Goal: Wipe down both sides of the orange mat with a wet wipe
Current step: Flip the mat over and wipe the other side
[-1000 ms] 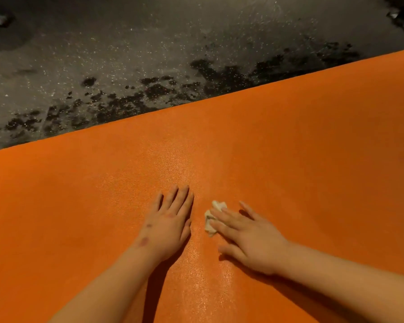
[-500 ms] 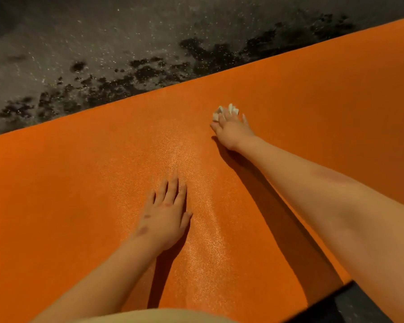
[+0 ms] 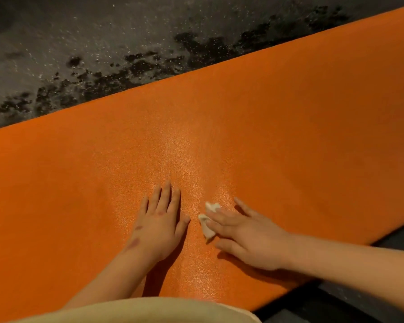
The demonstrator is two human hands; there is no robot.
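Mat: a large orange textured foam mat (image 3: 289, 127) lies flat on the floor. Its long axis runs from the left of the view up to the far right.
Wipe: a small crumpled white wet wipe (image 3: 207, 223) sits on the mat's top face, closer to the mat's near edge than its far edge.
Right hand: the right hand (image 3: 250, 238) is palm down on the mat, with straight, slightly spread fingers (image 3: 222, 216) pressing the wipe flat. The wipe pokes out past the fingertips, on the side facing the other hand.
Left hand: the left hand (image 3: 158, 227) is flat on the mat just beside the wipe but apart from it. Its fingers are straight and close together, pointing at the mat's far edge.
Key relation: the wiping hand is nearer the mat's unwiped right-hand stretch. A damp-looking sheen runs across the mat from the hands toward its far edge.
Judgement: this looks like the top face only partly wiped, with the underside not yet done.
Beyond the mat: grey speckled floor (image 3: 103, 38) with dark blotches (image 3: 149, 66) borders the mat's far edge.
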